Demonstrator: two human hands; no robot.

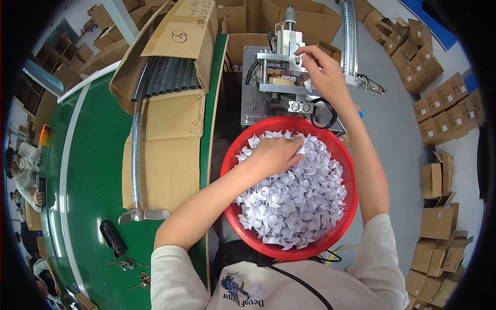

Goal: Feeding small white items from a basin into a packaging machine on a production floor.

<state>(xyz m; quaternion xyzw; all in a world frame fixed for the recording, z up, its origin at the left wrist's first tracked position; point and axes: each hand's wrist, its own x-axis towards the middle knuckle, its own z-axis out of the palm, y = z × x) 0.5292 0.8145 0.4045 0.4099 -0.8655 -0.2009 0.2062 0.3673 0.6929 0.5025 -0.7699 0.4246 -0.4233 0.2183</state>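
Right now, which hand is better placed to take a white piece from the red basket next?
Probably the left hand: it is at the white pieces in the red basket, while the right hand is at the metal machine.

Left hand (pixel 279 155): resting on the white pieces, fingers bent; its grip is hidden.
White pieces (pixel 289 206): heaped, pointed (rather like folded paper).
Red basket (pixel 350 181): near the person's body, full of them.
Right hand (pixel 323 72): farther off, curled at the metal machine (pixel 279 88); contact unclear.
Green surface (pixel 93 206): left, bearing a carton (pixel 178 39) of dark tubes (pixel 170 87) and, nearer, a black case (pixel 112 237).
Brown boxes (pixel 447 108): stacked along the right.
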